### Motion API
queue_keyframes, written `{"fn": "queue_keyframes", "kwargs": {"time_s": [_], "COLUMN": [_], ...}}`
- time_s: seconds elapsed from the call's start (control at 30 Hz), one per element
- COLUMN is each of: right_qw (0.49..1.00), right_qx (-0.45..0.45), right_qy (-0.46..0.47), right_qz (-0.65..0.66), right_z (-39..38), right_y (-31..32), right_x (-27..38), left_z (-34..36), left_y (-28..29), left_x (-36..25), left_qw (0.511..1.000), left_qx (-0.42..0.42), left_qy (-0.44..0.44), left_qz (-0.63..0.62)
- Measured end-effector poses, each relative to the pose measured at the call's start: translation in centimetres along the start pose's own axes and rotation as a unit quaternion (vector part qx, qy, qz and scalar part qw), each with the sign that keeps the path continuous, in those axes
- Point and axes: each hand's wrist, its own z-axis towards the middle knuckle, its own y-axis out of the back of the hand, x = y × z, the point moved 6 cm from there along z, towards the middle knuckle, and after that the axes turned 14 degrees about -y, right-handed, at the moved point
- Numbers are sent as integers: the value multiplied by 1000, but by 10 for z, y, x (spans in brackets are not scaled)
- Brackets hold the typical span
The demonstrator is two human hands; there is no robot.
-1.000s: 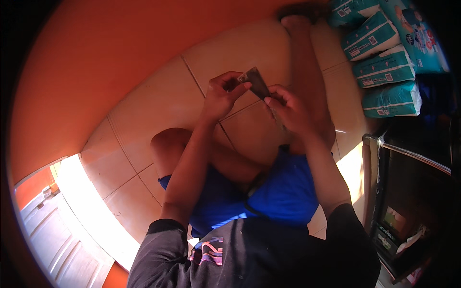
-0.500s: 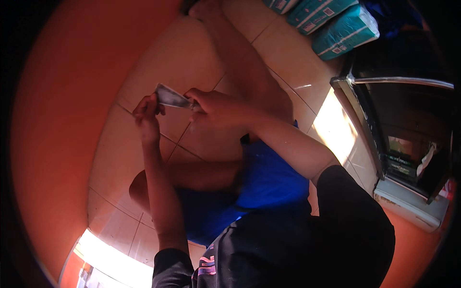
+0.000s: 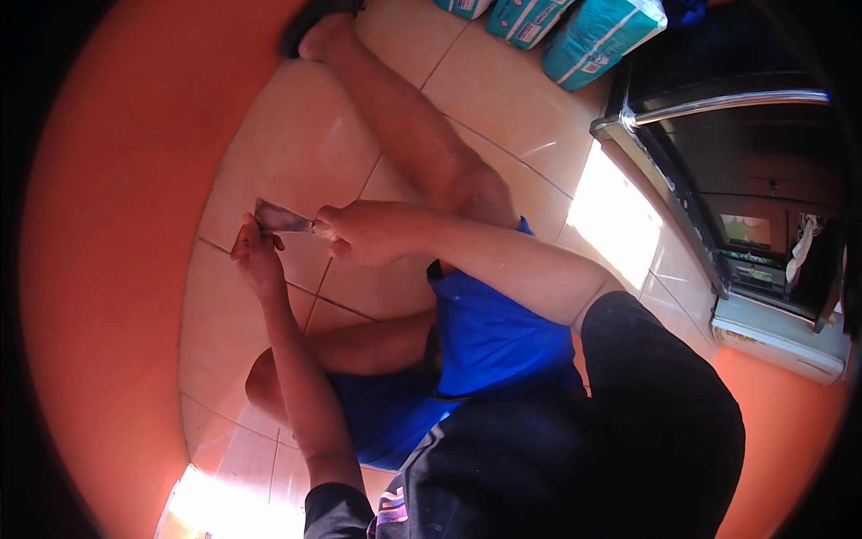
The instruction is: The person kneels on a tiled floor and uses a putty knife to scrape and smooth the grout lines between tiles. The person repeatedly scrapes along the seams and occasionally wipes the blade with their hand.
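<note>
A putty knife (image 3: 284, 218) with a flared metal blade lies level between my hands, over the tiled floor. My right hand (image 3: 364, 231) is closed around its pale handle, most of which the fingers hide. On the left, my left hand (image 3: 258, 254) has curled fingers at the blade's wide end, with index finger and thumb on its edge. Both hands are above the floor, in front of my bent legs and blue shorts (image 3: 503, 332).
An orange wall (image 3: 126, 234) rises close on the left. Teal plastic-wrapped packs (image 3: 603, 40) stand at the far right. A dark cabinet (image 3: 745, 180) with a metal rail (image 3: 727, 103) is on the right, above a pale ledge (image 3: 781, 337). Sunlight falls on the tiles (image 3: 503, 175).
The view has shifted, so hands and putty knife appear lower and further left. The blade shows at a slightly different tilt. Both hands remain on the putty knife.
</note>
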Motion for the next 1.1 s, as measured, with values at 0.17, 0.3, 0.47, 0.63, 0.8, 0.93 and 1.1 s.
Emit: {"fn": "queue_keyframes", "kwargs": {"time_s": [0.17, 0.3, 0.47, 0.63, 0.8, 0.93, 1.1], "right_qw": [1000, 999, 999, 999, 999, 999, 998], "right_qx": [-24, -12, -10, -21, -34, -33, -50], "right_qy": [3, 18, -2, 6, 38, 16, 37], "right_qz": [-1, -28, -47, -32, 13, 26, 18], "right_z": [0, 3, 2, 3, 3, 1, 0], "right_y": [3, -2, 1, 3, 10, 11, 9], "right_x": [-2, -1, -4, -4, -4, -9, 3], "left_z": [1, -1, 7, 4, 5, 6, 7], "left_y": [1, -7, 4, 2, 6, 11, 13], "left_x": [-3, -22, 0, -6, 3, -9, -6], "left_qw": [997, 997, 994, 997, 974, 979, 991], "left_qx": [57, 47, 63, 60, 104, 127, 37], "left_qy": [13, -63, -64, -34, 12, -19, 0], "left_qz": [43, 8, 61, 20, -200, -158, -127]}}
